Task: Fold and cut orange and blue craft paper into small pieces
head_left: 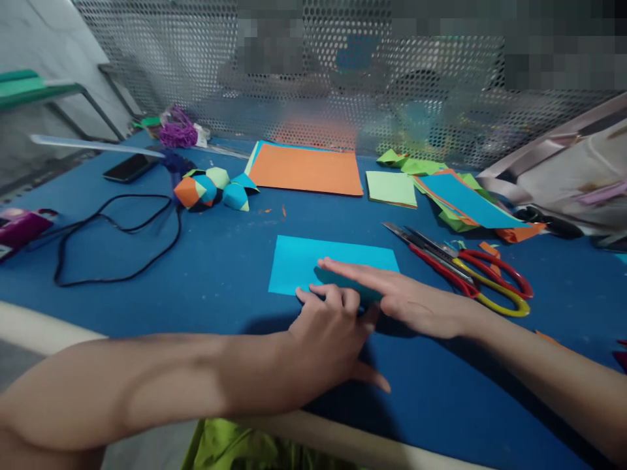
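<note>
A light-blue sheet of paper (298,261) lies on the blue tabletop before me, wider than it is deep. My left hand (333,339) rests at its near edge, fingertips bent down onto the paper and thumb stuck out toward me. Stretched straight, the fingers of my right hand (392,290) lie edge-on across the paper's right part. Both hands touch or nearly touch each other near the paper's front edge, and they hide part of that edge. Neither hand grips anything.
To the right lie scissors (502,310) with red and yellow handles and a red cutter (441,267). Farther back are orange sheets (308,170), pale green squares (392,188), folded paper pieces (208,186), a glue gun (174,166), its black cord (120,279) and a phone (130,168).
</note>
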{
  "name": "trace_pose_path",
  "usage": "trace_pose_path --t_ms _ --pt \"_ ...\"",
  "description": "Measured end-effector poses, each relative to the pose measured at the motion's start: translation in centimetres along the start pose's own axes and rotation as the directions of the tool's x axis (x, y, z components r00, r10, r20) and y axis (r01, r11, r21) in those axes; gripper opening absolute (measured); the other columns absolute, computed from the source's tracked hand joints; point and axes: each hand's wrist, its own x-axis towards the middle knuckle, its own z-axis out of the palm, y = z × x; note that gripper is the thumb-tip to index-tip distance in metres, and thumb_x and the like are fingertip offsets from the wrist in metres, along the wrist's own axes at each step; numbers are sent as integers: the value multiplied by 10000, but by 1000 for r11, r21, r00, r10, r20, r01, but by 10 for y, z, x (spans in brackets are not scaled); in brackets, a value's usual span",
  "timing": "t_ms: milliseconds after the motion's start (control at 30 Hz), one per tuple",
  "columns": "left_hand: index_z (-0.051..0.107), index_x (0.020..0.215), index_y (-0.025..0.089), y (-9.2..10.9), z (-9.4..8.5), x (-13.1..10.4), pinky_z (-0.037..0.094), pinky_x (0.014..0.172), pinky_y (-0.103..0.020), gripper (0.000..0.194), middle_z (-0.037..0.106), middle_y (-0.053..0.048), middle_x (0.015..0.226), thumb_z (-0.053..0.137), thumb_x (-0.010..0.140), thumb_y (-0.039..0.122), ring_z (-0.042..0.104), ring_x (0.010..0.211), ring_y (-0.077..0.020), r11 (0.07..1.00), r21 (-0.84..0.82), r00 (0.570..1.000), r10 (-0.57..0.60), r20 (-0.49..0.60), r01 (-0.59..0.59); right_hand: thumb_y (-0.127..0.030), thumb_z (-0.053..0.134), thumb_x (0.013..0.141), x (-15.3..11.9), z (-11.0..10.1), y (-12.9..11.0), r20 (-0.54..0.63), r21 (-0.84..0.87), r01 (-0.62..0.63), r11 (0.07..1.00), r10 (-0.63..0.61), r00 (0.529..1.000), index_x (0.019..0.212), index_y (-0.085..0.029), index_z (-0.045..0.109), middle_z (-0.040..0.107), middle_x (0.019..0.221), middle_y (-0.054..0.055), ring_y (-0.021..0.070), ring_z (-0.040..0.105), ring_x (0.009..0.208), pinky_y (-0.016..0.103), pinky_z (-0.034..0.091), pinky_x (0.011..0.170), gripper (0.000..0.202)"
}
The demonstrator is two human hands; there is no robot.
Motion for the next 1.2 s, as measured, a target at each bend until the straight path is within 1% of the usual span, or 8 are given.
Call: trace_pose_path --t_ms 233,500,633,733,833,933,1067,1200 --pt "409 1490 198 -1 1 -4 580 741 -596 1042 626 -222 1165 369 724 905 625 1023 -428 999 -15 998 35 51 -34 -733 271 935 -17 -10 19 -368 216 -6 976 87 926 1452 -332 490 507 1504 42 283 445 1395 524 311 1169 690" --pt "462 1450 70 -2 -3 0 586 749 -567 1081 631 -259 1146 357 747 885 617 1029 -422 1000 2 987 30 157 -30 -710 338 941 -35 -6 34 -561 322 7 947 184 807 1289 -276 642 684 1287 64 260 610 1222 497 415 1095 634" --pt "445 1466 76 -3 -6 1 585 763 -563 1059 634 -258 1153 348 769 867 616 1042 -422 999 12 984 31 175 -33 -660 394 957 -37 -4 31 -544 303 -49 952 215 811 1231 -251 674 724 1209 71 245 653 1154 466 457 1050 567" --pt "453 1462 76 -3 -6 2 582 769 -559 1062 635 -257 1153 352 763 869 614 1041 -419 1000 14 985 24 172 -27 -587 406 983 -39 -9 24 -525 177 -113 978 191 830 1146 -209 708 749 1119 83 223 693 1034 401 522 930 511" --pt "462 1460 84 -4 -5 1 579 767 -560 1051 636 -254 1147 356 765 866 612 1035 -412 1000 8 987 27 158 -29 -421 474 979 -41 -17 15 -355 -81 -159 984 120 927 969 -177 748 750 925 71 183 690 840 321 528 769 367" --pt "474 1452 89 -4 -6 0 579 751 -555 1041 638 -254 1133 362 765 862 611 1024 -409 999 -3 990 35 140 -35 -264 440 957 -45 -21 7 -124 -282 -118 952 86 989 1010 -173 747 701 901 65 166 655 817 305 503 754 325" --pt "514 1426 163 -4 -7 -1 579 736 -541 974 640 -210 1108 397 754 859 615 1012 -401 1000 -6 995 27 97 -27 -201 385 940 -49 -22 1 -11 -405 -146 903 155 988 1073 -194 736 652 962 71 174 629 842 319 495 762 376" --pt "531 1401 190 -2 -6 1 582 717 -538 968 638 -187 1105 431 725 875 624 994 -402 1000 -20 995 17 98 -15 -231 391 953 -44 -21 -3 -6 -401 -150 904 161 987 1102 -194 732 667 970 80 195 646 875 335 509 781 374"
